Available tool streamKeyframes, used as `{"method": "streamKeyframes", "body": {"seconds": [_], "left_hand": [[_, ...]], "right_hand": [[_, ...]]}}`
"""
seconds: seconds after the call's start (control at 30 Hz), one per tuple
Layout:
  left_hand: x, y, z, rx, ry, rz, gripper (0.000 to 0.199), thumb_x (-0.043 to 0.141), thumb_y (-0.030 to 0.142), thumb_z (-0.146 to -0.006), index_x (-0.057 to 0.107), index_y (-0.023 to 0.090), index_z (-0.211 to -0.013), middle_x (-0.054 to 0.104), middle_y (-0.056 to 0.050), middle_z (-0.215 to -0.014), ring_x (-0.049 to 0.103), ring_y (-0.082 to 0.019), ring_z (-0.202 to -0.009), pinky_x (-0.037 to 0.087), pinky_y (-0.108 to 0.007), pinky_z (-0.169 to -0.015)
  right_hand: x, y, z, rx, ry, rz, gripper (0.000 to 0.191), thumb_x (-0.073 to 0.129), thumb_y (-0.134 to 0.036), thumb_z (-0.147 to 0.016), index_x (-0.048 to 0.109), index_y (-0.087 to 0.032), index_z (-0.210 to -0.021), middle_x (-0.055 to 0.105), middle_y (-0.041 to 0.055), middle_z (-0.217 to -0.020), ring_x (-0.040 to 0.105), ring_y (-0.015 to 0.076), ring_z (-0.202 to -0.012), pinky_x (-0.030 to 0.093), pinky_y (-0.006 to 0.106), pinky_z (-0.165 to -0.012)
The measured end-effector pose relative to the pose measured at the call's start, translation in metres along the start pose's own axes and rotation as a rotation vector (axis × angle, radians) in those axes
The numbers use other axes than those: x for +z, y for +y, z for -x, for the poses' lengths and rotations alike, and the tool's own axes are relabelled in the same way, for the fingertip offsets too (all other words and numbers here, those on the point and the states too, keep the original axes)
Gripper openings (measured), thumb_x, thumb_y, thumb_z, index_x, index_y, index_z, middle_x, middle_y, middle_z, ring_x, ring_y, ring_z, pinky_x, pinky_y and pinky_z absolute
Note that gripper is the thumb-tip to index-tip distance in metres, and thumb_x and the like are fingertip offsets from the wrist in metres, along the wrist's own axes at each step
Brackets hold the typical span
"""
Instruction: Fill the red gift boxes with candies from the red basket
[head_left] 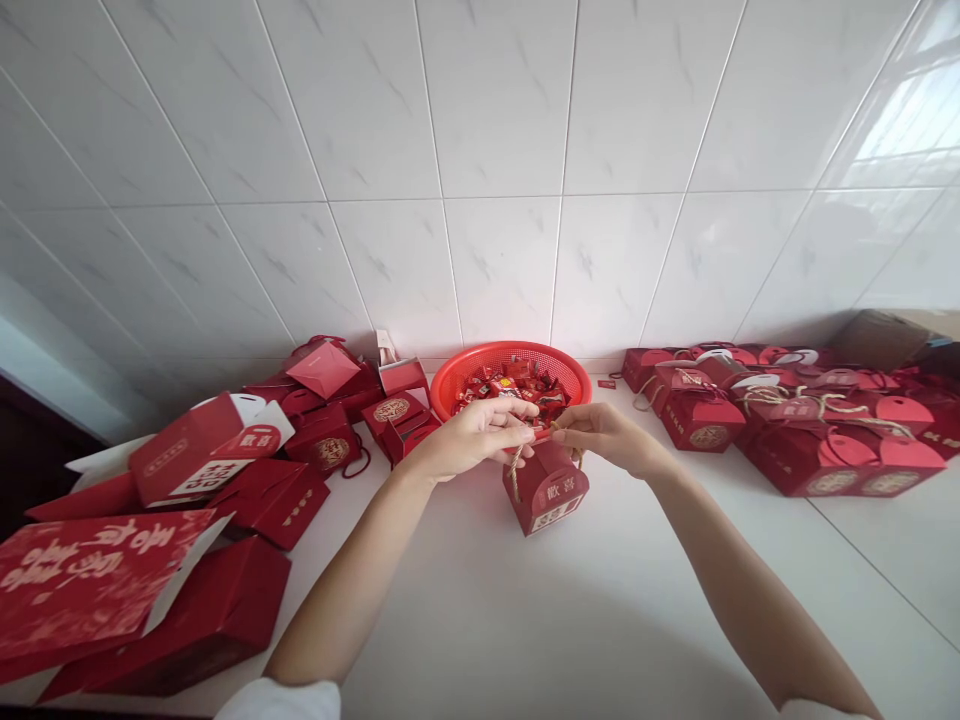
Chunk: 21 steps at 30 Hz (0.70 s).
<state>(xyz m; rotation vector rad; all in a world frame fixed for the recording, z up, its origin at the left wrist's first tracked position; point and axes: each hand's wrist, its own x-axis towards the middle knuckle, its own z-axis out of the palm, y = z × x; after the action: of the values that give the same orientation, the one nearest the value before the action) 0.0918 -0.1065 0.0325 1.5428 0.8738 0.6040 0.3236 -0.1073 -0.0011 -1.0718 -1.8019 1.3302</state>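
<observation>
A small red gift box (551, 492) with pale characters on its side stands tilted on the white surface, in front of a red basket. Twisted rope handles rise from both of its ends. Above the box, my left hand (484, 437) pinches near the rope, thumb and fingers together. My right hand (600, 435) is beside it, thumb and forefinger closed on the rope handle. The fingertips of both hands nearly meet. Behind them the red basket (450, 375) holds many red-wrapped sweets.
Red boxes, some open, are heaped on the left (247, 590). Rows of closed red boxes with rope handles (701, 410) stand on the right, a brown carton (885, 335) behind them. A tiled wall (495, 250) rises at the back.
</observation>
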Motion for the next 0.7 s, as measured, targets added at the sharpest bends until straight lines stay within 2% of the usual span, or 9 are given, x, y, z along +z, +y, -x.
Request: {"method": "streamKeyframes", "body": {"seconds": [0.27,0.37,0.47,0.57,0.7], "left_hand": [[0.004,0.001,-0.001,0.053,-0.026,0.157,0.045,0.079,0.035,-0.080,0.064,0.016,-0.117,0.068,-0.007,-0.101,0.068,-0.021,-0.095,0.058,-0.042,-0.088],[0.009,-0.002,-0.004,0.054,-0.043,0.177,0.042,0.078,0.034,-0.080,0.065,0.016,-0.116,0.067,-0.009,-0.107,0.067,-0.023,-0.103,0.056,-0.042,-0.092],[0.016,-0.008,-0.007,0.027,-0.060,0.181,0.041,0.079,0.033,-0.079,0.066,0.017,-0.115,0.065,-0.008,-0.108,0.066,-0.022,-0.102,0.055,-0.040,-0.092],[0.023,-0.014,-0.008,0.003,-0.064,0.183,0.041,0.079,0.032,-0.079,0.067,0.019,-0.116,0.064,-0.008,-0.113,0.066,-0.021,-0.101,0.054,-0.040,-0.094],[0.033,-0.014,-0.006,0.022,-0.034,0.259,0.044,0.080,0.032,-0.078,0.066,0.021,-0.118,0.062,-0.010,-0.121,0.063,-0.025,-0.113,0.052,-0.042,-0.097]], "right_hand": [[-0.005,-0.007,0.008,0.072,-0.038,0.137,0.026,0.071,-0.041,-0.077,0.070,-0.017,-0.086,0.064,0.0021,-0.072,0.058,0.0161,-0.067,0.047,0.029,-0.061],[-0.001,-0.005,0.009,0.094,-0.113,0.284,0.015,0.067,-0.033,-0.077,0.066,-0.018,-0.074,0.058,-0.0005,-0.063,0.054,0.0144,-0.061,0.042,0.027,-0.056],[0.003,-0.001,0.008,0.110,-0.171,0.388,0.014,0.064,-0.028,-0.077,0.063,-0.017,-0.067,0.058,-0.0010,-0.061,0.052,0.0132,-0.058,0.039,0.026,-0.053],[0.004,0.000,0.007,0.087,-0.101,0.278,0.019,0.062,-0.034,-0.082,0.068,-0.017,-0.076,0.063,0.0011,-0.067,0.057,0.0152,-0.062,0.043,0.027,-0.057],[0.002,-0.005,0.012,0.030,0.025,0.122,0.021,0.067,-0.038,-0.080,0.068,-0.017,-0.082,0.068,0.0031,-0.076,0.062,0.0173,-0.072,0.047,0.029,-0.065]]}}
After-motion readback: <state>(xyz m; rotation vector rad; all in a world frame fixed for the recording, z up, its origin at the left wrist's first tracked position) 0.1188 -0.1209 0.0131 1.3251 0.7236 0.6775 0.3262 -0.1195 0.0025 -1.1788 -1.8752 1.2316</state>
